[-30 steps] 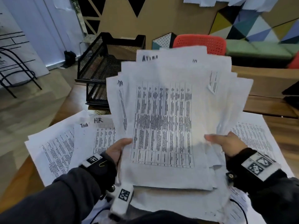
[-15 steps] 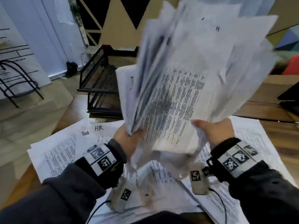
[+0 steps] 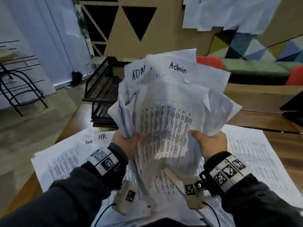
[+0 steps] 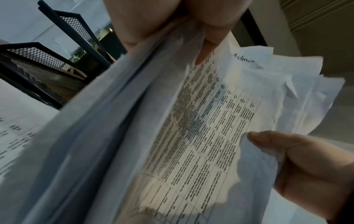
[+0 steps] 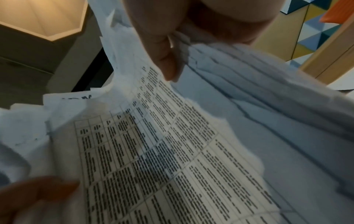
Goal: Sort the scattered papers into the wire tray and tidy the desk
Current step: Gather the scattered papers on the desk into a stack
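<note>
A thick, uneven stack of printed papers [image 3: 165, 122] stands nearly upright above the desk, with "Admin" handwritten on its top sheets. My left hand [image 3: 127, 141] grips its left edge and my right hand [image 3: 208, 143] grips its right edge, thumbs on the front sheet. The wrist views show the same stack [image 4: 191, 136] [image 5: 153, 151] pinched between thumb and fingers. Behind it at the left stands the black wire tray [image 3: 101, 94], two tiers, its near part hidden by the stack. More printed sheets [image 3: 65, 159] lie spread on the desk, some marked "HR" and "Task".
The wooden desk [image 3: 262, 118] runs right, with a dark object [image 3: 293, 110] at its right edge. Loose sheets [image 3: 255, 154] cover the desk at right. A red chair [image 3: 211, 62] and green bench sit behind. A black stool [image 3: 18, 86] stands on the floor at left.
The stack went from lying tilted toward me to being lifted upright and swung; it now stands lower and steadier, its top sheets fanned. Both hands kept their grip.
</note>
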